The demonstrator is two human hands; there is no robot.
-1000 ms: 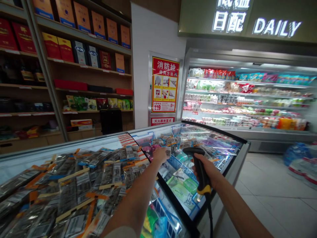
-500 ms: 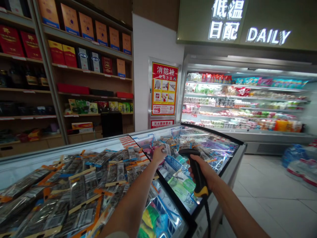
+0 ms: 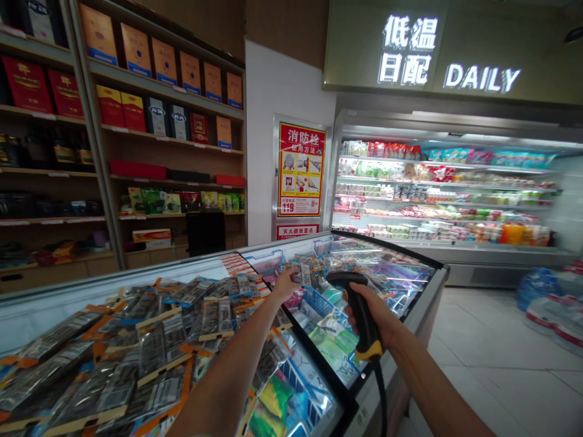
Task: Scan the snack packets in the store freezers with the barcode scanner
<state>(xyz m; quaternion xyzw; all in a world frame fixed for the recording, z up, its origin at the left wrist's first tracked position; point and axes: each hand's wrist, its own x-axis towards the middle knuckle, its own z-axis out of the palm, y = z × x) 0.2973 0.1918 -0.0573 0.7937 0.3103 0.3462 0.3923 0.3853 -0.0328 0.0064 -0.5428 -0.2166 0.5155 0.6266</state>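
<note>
My right hand (image 3: 371, 312) is wrapped round the grip of a black and yellow barcode scanner (image 3: 364, 321), its head pointing left toward my other hand and its cord hanging down. With fingers closed, my left hand (image 3: 286, 284) pinches a small clear packet (image 3: 301, 274) with a pale label, just above the freezer's glass top. Many similar packets (image 3: 159, 340), dark inside with orange, tan or blue edges, lie heaped on the glass to the left. Further packets (image 3: 348, 264) lie beyond my hands on the right-hand glass.
The chest freezer (image 3: 437, 297) has black-framed glass lids over blue baskets and bagged goods. Behind stand shelves (image 3: 173, 142) of boxes and a red fire-hydrant notice (image 3: 299, 170). A lit open refrigerator (image 3: 446, 243) lines the back right. Wrapped water bottles (image 3: 542, 288) stand on the tiled floor.
My left hand has shifted slightly left with the packet, whose labelled face now shows more. The scanner is almost unmoved in my right hand. The view has tilted up a little.
</note>
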